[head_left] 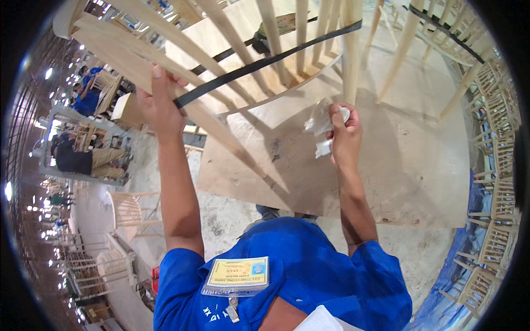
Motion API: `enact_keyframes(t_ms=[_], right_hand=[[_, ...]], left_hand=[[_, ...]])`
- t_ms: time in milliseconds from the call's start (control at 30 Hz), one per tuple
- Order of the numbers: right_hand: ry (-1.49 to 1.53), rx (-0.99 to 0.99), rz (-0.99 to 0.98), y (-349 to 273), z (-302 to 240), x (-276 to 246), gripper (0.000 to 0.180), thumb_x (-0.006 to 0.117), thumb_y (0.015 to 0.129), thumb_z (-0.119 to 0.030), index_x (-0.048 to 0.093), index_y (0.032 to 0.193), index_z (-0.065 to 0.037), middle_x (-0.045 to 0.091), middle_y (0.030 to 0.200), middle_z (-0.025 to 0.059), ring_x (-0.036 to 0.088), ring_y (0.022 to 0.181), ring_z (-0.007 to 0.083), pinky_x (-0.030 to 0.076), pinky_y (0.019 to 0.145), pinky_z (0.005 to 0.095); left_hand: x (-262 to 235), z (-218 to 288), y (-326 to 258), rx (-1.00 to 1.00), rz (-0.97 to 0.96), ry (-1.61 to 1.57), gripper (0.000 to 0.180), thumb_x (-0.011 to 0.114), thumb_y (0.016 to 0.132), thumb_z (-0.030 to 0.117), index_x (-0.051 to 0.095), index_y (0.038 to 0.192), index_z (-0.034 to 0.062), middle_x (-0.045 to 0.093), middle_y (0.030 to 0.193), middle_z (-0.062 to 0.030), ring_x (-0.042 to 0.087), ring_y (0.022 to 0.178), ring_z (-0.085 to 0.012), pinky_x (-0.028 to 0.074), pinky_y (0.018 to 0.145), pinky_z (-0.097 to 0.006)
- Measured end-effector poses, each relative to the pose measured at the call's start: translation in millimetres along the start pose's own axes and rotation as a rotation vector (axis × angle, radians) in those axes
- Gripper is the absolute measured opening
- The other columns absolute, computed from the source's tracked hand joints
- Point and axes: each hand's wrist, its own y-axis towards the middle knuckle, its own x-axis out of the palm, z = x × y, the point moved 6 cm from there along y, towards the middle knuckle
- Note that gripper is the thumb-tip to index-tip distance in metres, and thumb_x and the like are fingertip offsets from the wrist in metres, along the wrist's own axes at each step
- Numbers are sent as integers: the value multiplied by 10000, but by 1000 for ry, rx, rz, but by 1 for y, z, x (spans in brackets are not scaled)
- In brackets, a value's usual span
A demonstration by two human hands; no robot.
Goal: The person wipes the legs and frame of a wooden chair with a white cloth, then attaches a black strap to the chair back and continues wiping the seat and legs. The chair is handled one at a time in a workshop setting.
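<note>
A pale wooden spindle-back chair stands on the board in front of me, with a black strap stretched across its spindles. My left hand is closed around the chair's left back post, close to the end of the strap. To the right of the chair, my right hand is closed on a crumpled, whitish, partly see-through wad. Whether the wad is cloth or plastic film I cannot tell. Behind the spindles, a dark and greenish object is partly hidden.
A tan board covers the floor under the chair. Another strapped chair stands at the far right. Rows of chairs line the right edge beside blue sheeting. A person in dark clothing works at the left, near a single chair.
</note>
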Motion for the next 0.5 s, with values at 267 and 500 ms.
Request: enact_keyframes(t_ms=[267, 500], right_hand=[[-693, -923, -150, 20, -50, 61, 261, 720, 906, -81, 582, 1127, -69, 708, 1057, 143, 691, 852, 352, 548, 713, 405], [-770, -945, -258, 19, -61, 64, 293, 685, 866, -49, 607, 1146, -82, 717, 1052, 161, 700, 876, 386, 561, 715, 441]], left_hand=[[10, 4, 1, 11, -7, 39, 270, 645, 1021, 240, 558, 1128, 9, 617, 840, -79, 608, 730, -134, 500, 648, -256], [5, 1, 2, 6, -1, -44, 290, 689, 993, 216, 550, 1146, 12, 608, 851, -80, 605, 732, -151, 517, 671, -274]])
